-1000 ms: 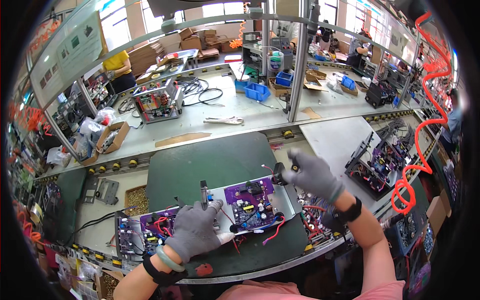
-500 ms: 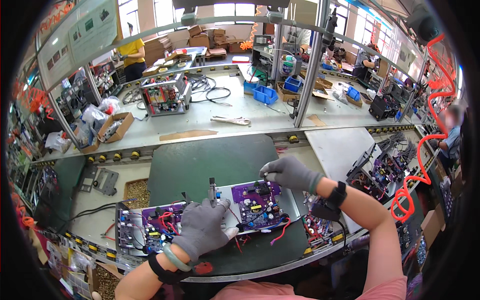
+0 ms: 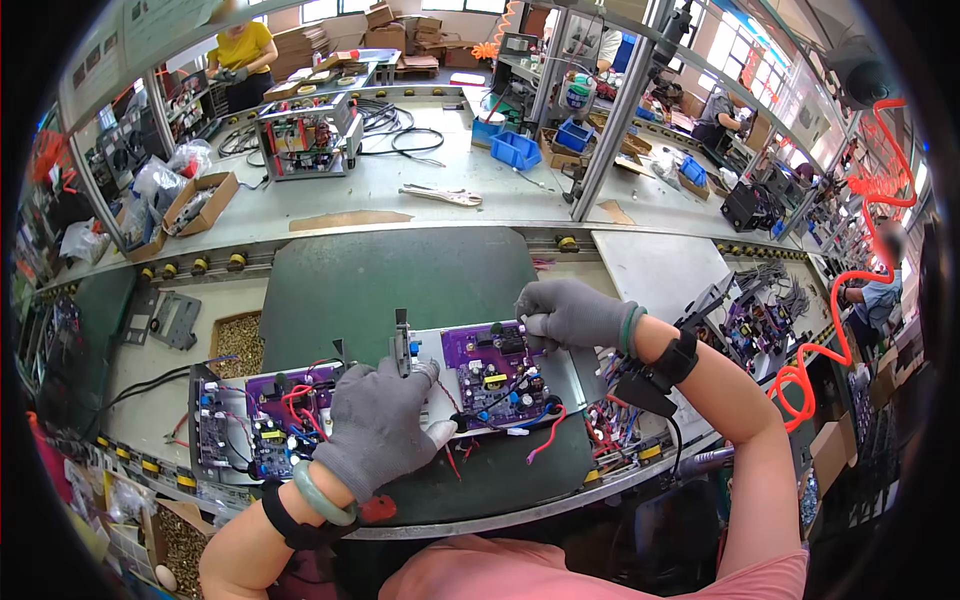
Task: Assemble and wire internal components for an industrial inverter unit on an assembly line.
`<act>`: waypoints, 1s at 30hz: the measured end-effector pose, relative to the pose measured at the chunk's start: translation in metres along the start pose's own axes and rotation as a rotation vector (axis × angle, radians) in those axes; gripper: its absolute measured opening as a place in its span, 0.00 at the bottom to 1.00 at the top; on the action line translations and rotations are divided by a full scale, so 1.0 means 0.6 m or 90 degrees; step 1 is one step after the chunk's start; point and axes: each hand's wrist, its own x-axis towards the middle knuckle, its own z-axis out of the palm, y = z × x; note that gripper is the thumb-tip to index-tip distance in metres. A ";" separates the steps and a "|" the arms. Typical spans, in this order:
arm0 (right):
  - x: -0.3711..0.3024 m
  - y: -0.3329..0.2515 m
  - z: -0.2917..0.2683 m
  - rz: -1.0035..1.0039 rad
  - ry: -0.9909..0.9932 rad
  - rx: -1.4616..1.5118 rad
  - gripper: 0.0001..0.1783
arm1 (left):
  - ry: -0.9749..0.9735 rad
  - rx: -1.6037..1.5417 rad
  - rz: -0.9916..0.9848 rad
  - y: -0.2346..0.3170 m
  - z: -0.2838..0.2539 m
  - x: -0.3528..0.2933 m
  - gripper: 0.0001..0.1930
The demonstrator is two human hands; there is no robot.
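Observation:
A long metal chassis with two purple circuit boards lies across the green mat [image 3: 400,265]. My left hand [image 3: 385,425], in a grey glove, rests on the chassis between the left circuit board [image 3: 270,395] and the right circuit board [image 3: 485,360]. Its fingers are spread, the thumb apart, with the fingertips beside an upright black-and-grey bracket [image 3: 402,345]. My right hand [image 3: 575,315], also gloved, is closed in a pinch at the far right corner of the right board; whatever is between its fingertips is too small to make out. Red wires [image 3: 545,430] trail off the near edge.
Small brass-coloured parts fill a tray [image 3: 238,345] left of the mat. More wired boards [image 3: 755,325] stand to the right beside a pale panel [image 3: 660,265]. A coiled orange air hose [image 3: 840,330] hangs at the right. Co-workers stand at farther benches.
My right hand has come down to the far right corner of the right board. The left hand stays on the chassis. The whole view has shifted slightly.

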 end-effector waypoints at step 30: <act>0.096 -0.069 0.014 0.019 -0.149 -0.773 0.14 | -0.025 -0.023 -0.008 0.000 0.002 0.005 0.33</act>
